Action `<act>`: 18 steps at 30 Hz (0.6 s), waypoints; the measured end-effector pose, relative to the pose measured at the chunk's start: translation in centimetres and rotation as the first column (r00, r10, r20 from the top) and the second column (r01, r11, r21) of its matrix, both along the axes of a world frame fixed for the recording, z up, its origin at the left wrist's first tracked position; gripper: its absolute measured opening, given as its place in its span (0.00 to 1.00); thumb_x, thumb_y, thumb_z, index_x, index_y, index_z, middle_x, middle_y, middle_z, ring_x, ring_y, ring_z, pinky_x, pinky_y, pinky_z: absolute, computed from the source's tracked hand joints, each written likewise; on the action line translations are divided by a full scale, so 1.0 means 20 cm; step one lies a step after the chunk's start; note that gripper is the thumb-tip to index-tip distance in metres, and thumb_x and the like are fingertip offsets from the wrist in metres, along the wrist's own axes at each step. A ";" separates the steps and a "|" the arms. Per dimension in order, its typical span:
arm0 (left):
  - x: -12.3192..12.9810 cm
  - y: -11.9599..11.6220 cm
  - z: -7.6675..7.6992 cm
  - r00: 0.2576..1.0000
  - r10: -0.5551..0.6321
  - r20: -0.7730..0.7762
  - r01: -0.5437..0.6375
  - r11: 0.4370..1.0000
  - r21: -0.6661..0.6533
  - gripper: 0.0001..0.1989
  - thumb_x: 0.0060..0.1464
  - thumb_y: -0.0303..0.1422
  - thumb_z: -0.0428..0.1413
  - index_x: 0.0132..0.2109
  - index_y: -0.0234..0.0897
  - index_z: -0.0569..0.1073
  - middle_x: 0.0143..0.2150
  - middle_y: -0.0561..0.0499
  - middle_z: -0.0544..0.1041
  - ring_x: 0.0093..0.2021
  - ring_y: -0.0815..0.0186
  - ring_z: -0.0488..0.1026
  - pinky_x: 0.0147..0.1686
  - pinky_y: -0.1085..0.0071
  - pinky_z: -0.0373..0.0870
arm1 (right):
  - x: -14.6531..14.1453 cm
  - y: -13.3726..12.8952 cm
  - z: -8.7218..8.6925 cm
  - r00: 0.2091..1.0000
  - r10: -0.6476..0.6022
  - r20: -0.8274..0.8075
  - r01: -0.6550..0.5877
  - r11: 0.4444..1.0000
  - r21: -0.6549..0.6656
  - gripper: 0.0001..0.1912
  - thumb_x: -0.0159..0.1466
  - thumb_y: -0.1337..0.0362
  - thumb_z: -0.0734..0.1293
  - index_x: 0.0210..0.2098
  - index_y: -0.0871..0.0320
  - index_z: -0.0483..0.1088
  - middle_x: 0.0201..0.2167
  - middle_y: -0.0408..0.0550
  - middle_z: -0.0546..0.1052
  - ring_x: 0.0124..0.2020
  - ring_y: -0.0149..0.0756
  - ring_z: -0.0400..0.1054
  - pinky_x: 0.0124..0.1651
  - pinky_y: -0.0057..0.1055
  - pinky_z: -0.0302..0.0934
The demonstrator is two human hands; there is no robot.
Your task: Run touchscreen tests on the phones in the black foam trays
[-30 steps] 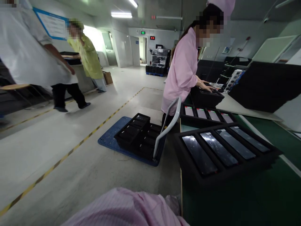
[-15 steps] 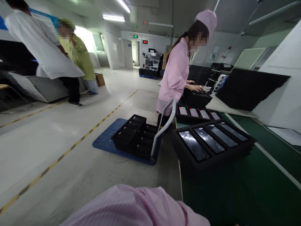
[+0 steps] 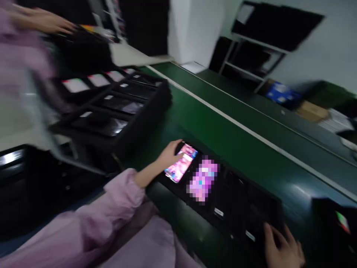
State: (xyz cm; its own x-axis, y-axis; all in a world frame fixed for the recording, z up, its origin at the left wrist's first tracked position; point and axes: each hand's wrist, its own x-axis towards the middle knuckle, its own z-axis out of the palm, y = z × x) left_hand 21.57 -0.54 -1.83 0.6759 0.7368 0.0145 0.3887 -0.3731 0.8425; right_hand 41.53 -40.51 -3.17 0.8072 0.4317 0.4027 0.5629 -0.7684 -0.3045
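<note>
1. L hand at L end of blk tray, thumb over lit phone; can't tell if grip's closed.
2. R hand at R end, fingers bent; grip unclear too.
3. Tray over grn surface, contact unclear.

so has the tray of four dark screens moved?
No visible shift: the tray still sits beside the white table line, next to the lit white screens.

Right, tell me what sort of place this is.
Probably a phone factory or testing workshop, judging by the long green workbench, the black tray holding phone-like devices, two of them lit, and another slotted tray farther left.
</note>
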 end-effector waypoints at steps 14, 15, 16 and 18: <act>-0.01 0.09 -0.12 0.998 0.048 -0.047 -0.053 0.993 -0.106 0.35 0.50 0.51 0.55 0.62 0.39 0.69 0.66 0.40 0.69 0.67 0.49 0.66 0.68 0.48 0.68 | -0.12 0.09 0.03 0.962 -0.241 -0.129 0.250 0.967 0.053 0.32 0.63 0.32 0.59 0.46 0.51 0.75 0.63 0.55 0.73 0.60 0.54 0.67 0.62 0.55 0.61; 0.00 0.12 -0.11 0.998 0.028 -0.051 -0.034 0.994 -0.108 0.38 0.50 0.51 0.55 0.64 0.37 0.68 0.67 0.39 0.68 0.68 0.49 0.66 0.69 0.48 0.67 | -0.14 0.10 0.02 0.967 -0.222 -0.128 0.232 0.970 0.069 0.31 0.64 0.34 0.59 0.46 0.52 0.75 0.63 0.55 0.73 0.59 0.53 0.68 0.62 0.55 0.61; 0.00 0.15 -0.11 0.998 0.007 -0.055 -0.013 0.994 -0.108 0.40 0.50 0.52 0.54 0.65 0.34 0.65 0.69 0.37 0.66 0.69 0.49 0.65 0.71 0.47 0.64 | -0.16 0.12 0.02 0.972 -0.200 -0.121 0.211 0.974 0.086 0.30 0.65 0.35 0.60 0.46 0.52 0.76 0.63 0.56 0.74 0.58 0.52 0.68 0.62 0.54 0.62; -0.01 0.22 -0.11 0.997 -0.054 -0.057 0.048 0.994 -0.093 0.43 0.53 0.53 0.52 0.69 0.31 0.59 0.72 0.36 0.62 0.70 0.51 0.64 0.73 0.48 0.61 | -0.20 0.17 0.00 0.980 -0.175 -0.098 0.185 0.976 0.114 0.29 0.66 0.37 0.62 0.46 0.54 0.77 0.63 0.58 0.74 0.57 0.53 0.69 0.60 0.55 0.63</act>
